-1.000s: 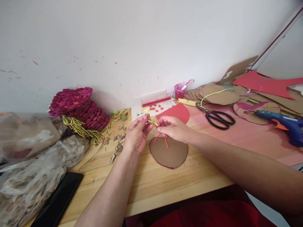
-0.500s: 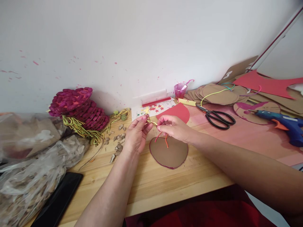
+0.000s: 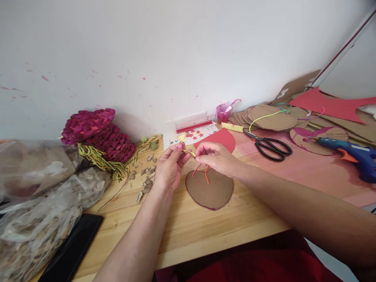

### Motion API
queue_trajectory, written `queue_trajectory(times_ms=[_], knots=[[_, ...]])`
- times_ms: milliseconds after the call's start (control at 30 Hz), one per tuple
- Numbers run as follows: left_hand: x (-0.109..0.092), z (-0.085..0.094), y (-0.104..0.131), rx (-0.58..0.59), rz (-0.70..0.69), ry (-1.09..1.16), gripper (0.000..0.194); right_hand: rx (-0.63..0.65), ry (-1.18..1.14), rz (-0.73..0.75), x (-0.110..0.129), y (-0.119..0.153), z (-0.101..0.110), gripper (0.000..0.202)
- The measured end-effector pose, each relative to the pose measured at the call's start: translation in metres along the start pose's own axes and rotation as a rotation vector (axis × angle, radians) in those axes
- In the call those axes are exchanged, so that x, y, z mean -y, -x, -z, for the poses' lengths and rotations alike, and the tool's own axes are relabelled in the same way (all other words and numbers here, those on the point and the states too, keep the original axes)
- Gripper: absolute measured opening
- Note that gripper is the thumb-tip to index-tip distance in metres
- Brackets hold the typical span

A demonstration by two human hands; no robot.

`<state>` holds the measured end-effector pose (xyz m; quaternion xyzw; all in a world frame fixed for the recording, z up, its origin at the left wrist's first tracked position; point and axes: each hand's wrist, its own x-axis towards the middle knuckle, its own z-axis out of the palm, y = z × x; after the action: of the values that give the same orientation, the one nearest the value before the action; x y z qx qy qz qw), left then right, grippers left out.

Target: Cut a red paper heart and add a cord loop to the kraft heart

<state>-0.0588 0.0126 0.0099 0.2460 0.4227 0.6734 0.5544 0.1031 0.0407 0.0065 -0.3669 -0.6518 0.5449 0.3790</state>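
My left hand (image 3: 172, 162) pinches one end of some thin yellow-green cords (image 3: 188, 152) at the middle of the view. The fingers of my right hand (image 3: 213, 156) are closed on the other end, so the cords span the small gap between both hands. Below my right hand, a rounded cardboard piece (image 3: 210, 191) with a purple edge lies on the wooden table (image 3: 188, 235). Orange-red cord ends (image 3: 207, 176) hang over its upper part. Behind my right hand is a red paper piece (image 3: 225, 137).
Left: purple layered stack (image 3: 94, 131), plastic bags (image 3: 38, 219), black phone (image 3: 70, 248), and brown shell-like bits (image 3: 148, 180). Back: paper stars (image 3: 195, 135) and a purple-stained cup (image 3: 223, 112). Right: black-handled scissors (image 3: 270, 147), cardboard discs (image 3: 273, 117) and a blue glue gun (image 3: 357, 152).
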Motion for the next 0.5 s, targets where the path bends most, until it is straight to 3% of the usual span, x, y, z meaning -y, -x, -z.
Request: queue_trajectory(times_ms=[367,500], knots=[[-0.004,0.001,-0.003,-0.115,-0.058,0.057,0.007,0.004,0.116,0.025,-0.001,-0.002,0.006,0.003],[-0.012,0.004,-0.008,-0.179,-0.111,0.083,0.003,-0.081,0.212,-0.044,-0.001,-0.008,0.021,0.006]])
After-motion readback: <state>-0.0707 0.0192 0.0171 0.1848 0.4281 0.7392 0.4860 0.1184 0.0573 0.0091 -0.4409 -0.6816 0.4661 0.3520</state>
